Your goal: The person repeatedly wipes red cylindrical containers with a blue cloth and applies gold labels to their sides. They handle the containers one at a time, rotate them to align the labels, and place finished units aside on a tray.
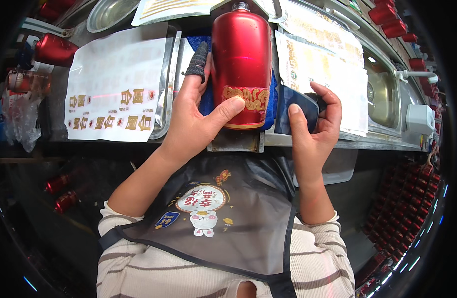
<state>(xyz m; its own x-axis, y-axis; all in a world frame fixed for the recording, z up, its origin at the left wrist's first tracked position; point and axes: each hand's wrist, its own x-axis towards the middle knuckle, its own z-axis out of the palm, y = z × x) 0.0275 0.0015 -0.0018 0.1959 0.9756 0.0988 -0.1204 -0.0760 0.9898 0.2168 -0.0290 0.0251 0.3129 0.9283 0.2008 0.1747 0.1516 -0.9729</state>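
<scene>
A glossy red bottle [242,54] lies in front of me on a blue cloth [204,103], its neck pointing away. Around its lower end runs a gold patterned decal [256,99]. My left hand [201,102] grips the bottle from the left, thumb pressed on the decal; a dark wrapping [196,63] covers one finger. To the right of the bottle, my right hand [315,119] pinches a dark blue flexible scraper [294,102] between thumb and fingers. The scraper is apart from the decal. Part of its far edge is hidden by my fingers.
At left, a white decal sheet [114,59] rests on a metal tray [171,84]. More gold decal sheets [333,74] are stacked at right, beside a sink [382,94]. A metal bowl [109,15] stands far left, near another red bottle [54,49]. Rows of red bottles [405,208] fill the lower right.
</scene>
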